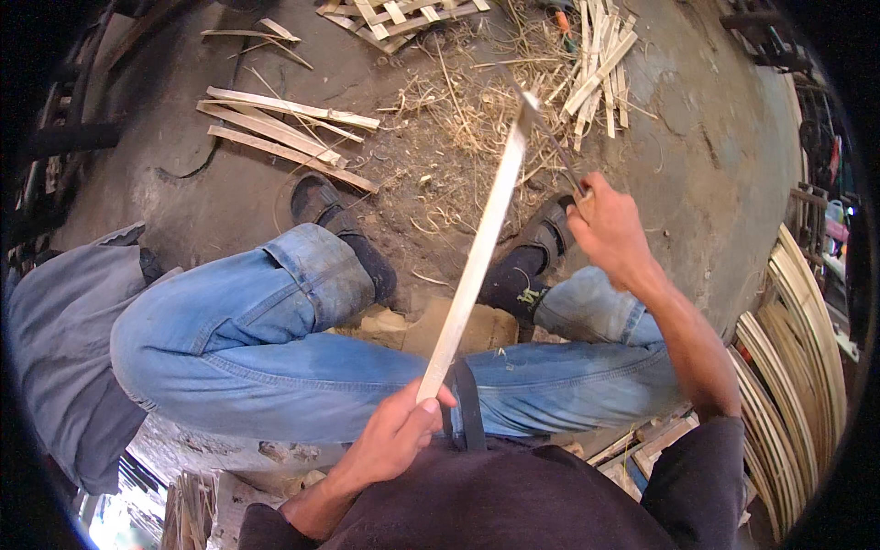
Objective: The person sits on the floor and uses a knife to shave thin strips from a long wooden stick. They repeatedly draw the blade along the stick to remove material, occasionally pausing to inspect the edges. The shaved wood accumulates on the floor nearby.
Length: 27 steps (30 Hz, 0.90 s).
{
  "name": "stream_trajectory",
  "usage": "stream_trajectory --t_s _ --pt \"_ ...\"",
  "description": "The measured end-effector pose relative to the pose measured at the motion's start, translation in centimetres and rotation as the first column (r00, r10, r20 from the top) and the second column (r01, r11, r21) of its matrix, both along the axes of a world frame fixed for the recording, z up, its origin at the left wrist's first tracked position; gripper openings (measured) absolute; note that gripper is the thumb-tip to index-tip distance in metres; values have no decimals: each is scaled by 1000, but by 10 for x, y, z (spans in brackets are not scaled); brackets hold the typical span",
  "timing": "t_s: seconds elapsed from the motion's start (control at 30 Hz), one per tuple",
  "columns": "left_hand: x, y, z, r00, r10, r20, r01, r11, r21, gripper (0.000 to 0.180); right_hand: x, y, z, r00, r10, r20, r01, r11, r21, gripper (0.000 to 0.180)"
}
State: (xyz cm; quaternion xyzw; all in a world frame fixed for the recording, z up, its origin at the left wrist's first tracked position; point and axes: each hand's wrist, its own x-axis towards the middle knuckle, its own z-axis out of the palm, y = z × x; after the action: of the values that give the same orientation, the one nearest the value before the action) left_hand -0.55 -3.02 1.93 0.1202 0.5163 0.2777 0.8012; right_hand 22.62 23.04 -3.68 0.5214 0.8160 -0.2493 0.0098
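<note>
While L hand (pixel 396 429) pinches near end of the wood strip (pixel 480 261), which slants over lap (pixel 339 371) toward knife (pixel 561 158) gripped in R hand (pixel 609 227), strip's prob. light, springy, w/ splintery edges, best held there, clear of blade.

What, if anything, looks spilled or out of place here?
Curly shavings lie loosely scattered on the floor beyond the sandals, like a spill, though their pale colour resembles that of the strip in the left hand. Nothing looks clearly damaged.
</note>
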Motion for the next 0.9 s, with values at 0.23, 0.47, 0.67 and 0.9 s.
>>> stream_trajectory --t_s 0.23,0.47,0.67,0.9 --pt "6 6 -6 995 62 -80 -65 998 -27 21 -24 -109 47 779 623 -71 -615 740 -273 14" --pt "8 1 -3 991 57 -125 -50 997 58 21 -10 -70 28 919 395 -18 -392 906 -161 14" --pt "-7 5 -3 910 270 315 -198 950 -241 24 -12 -21 6 978 205 45 -209 971 119 16" --pt "-4 11 -12 850 397 345 -227 869 -440 27 -14 -111 41 843 537 -18 -525 817 -239 20"
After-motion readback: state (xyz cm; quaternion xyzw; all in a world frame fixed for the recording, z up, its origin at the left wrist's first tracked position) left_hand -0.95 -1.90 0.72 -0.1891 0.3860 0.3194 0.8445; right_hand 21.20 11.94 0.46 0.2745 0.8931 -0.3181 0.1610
